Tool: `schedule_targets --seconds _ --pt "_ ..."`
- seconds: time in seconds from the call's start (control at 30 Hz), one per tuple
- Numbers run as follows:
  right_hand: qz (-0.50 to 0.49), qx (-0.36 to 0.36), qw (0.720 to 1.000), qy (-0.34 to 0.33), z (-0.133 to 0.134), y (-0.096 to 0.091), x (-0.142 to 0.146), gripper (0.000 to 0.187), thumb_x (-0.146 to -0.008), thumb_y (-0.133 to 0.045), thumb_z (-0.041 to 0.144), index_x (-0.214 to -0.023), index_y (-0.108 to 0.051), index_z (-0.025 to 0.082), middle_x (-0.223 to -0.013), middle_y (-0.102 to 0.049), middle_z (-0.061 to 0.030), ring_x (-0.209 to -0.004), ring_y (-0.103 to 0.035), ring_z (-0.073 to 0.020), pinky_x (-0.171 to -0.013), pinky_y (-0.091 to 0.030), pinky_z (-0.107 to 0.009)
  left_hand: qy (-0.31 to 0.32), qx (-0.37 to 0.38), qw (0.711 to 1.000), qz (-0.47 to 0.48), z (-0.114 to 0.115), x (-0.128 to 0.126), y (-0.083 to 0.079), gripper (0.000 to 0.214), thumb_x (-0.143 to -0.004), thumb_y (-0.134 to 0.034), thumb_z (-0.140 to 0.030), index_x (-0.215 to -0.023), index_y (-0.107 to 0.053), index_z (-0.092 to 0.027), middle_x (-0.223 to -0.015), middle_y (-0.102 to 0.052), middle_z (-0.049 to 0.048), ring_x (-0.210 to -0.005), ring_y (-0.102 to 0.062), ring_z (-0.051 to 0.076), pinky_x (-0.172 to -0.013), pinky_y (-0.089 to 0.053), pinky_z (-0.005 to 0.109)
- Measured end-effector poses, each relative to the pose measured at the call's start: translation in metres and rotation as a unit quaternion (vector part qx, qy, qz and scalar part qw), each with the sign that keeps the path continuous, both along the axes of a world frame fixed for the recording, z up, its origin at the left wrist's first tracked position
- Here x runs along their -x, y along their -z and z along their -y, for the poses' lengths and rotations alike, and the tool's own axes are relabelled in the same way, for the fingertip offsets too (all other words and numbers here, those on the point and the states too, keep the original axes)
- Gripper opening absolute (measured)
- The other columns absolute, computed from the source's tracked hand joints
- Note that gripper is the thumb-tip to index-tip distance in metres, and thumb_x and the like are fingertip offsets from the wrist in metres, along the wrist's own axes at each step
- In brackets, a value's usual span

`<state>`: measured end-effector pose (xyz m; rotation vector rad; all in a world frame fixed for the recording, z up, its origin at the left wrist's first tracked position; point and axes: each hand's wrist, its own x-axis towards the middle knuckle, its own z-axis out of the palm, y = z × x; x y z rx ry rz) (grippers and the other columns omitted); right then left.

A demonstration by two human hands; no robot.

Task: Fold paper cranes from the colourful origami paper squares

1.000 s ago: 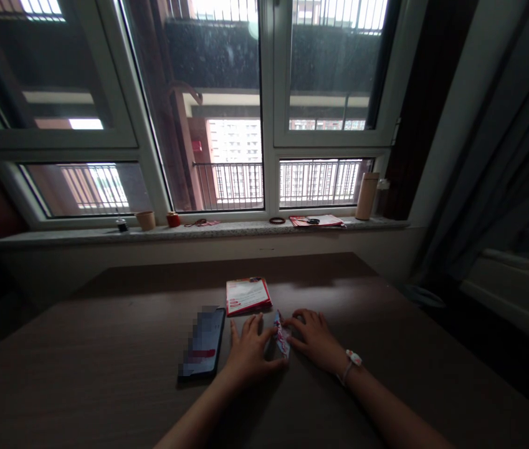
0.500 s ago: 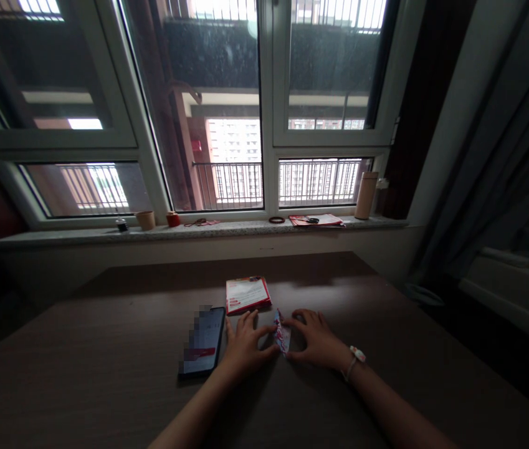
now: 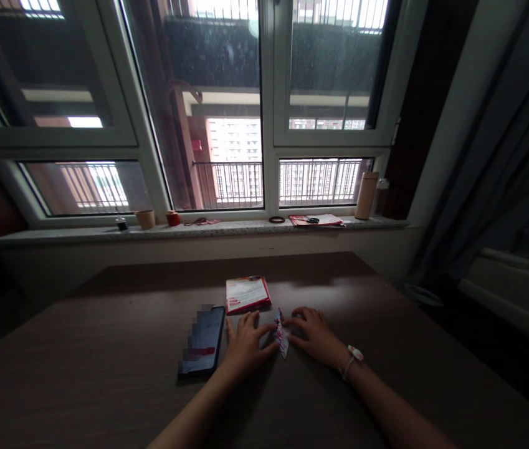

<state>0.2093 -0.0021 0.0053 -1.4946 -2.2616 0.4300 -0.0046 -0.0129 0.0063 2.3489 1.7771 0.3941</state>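
Note:
A small piece of folded paper (image 3: pixel 281 340), patterned in blue, pink and white, rests on the dark table between my two hands. My left hand (image 3: pixel 244 345) has thumb and index finger at the paper's left edge, its other fingers resting on the table. From the opposite side, my right hand (image 3: pixel 316 337) meets the paper with thumb and index finger. A bracelet (image 3: pixel 354 354) circles the right wrist. Just left of my left hand lies a phone (image 3: pixel 205 342) with its screen lit. Behind the hands is a stack of red-edged paper sheets (image 3: pixel 247 294).
Dark brown table (image 3: pixel 105 324) beneath the hands. Beyond it runs a stone windowsill (image 3: pixel 240 229) bearing a paper cup (image 3: pixel 145 219), a red jar (image 3: pixel 173 218), a dark ring (image 3: pixel 276 219), scissors (image 3: pixel 311 220) on papers, and a tan flask (image 3: pixel 366 196). A curtain hangs at right.
The folded paper looks narrower than before. My right thumb has shifted up a little from its lower end. My left hand and the phone stay almost in place.

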Motion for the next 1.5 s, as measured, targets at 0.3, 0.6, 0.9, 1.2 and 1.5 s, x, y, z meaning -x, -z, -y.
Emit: schedule_targets --seconds 0.3,0.6,0.9,1.2,1.5 --pt "0.029 0.032 0.999 0.004 0.006 -0.001 0.004 0.063 -0.070 -0.068 0.056 -0.128 -0.052 0.039 -0.137 -0.043 -0.0056 -0.134 -0.034 -0.0298 -0.114 -0.010 -0.057 -0.013 0.013 1.000 -0.004 0.000 -0.001 0.000 0.042 -0.079 -0.059 -0.057 -0.119 -0.061 -0.046 -0.148 -0.041 0.0054 -0.141 -0.026 0.032 -0.109 0.005 0.068" --pt "-0.001 0.020 1.000 -0.016 0.002 0.000 -0.002 0.053 -0.073 -0.068 0.056 -0.122 -0.058 0.039 -0.134 -0.047 -0.0052 -0.130 -0.038 -0.0285 -0.113 -0.017 -0.052 -0.005 -0.030 0.999 0.023 -0.004 0.000 0.003 0.044 -0.073 -0.068 -0.052 -0.115 -0.064 -0.040 -0.146 -0.043 0.0065 -0.138 -0.028 0.035 -0.108 0.006 0.071" --pt "-0.032 -0.046 0.998 -0.006 -0.007 0.006 0.000 0.020 -0.087 -0.058 0.035 -0.102 -0.069 0.032 -0.116 -0.058 -0.0030 -0.115 -0.049 -0.0216 -0.104 -0.033 -0.038 -0.017 -0.050 0.998 0.038 -0.009 -0.001 0.002 0.019 -0.081 -0.064 -0.040 -0.097 -0.071 -0.035 -0.139 -0.049 0.0045 -0.135 -0.033 0.031 -0.109 0.000 0.070" --pt "-0.014 -0.046 0.999 0.010 -0.003 0.004 0.003 0.026 -0.078 -0.067 0.037 -0.103 -0.068 0.031 -0.118 -0.057 -0.0030 -0.115 -0.049 -0.0227 -0.104 -0.032 -0.040 -0.035 -0.050 0.998 0.030 -0.012 -0.003 0.004 0.015 -0.080 -0.065 -0.038 -0.092 -0.073 -0.035 -0.141 -0.048 0.0043 -0.134 -0.035 0.032 -0.108 -0.004 0.072" --pt "-0.008 -0.015 1.000 -0.002 0.002 0.001 0.000 0.049 -0.066 -0.073 0.046 -0.112 -0.062 0.031 -0.125 -0.052 -0.0039 -0.123 -0.044 -0.0259 -0.109 -0.027 -0.043 -0.013 -0.024 1.000 0.004 0.001 -0.002 -0.003 0.039 -0.072 -0.068 -0.054 -0.106 -0.069 -0.037 -0.149 -0.038 0.0076 -0.139 -0.028 0.035 -0.107 0.003 0.071"
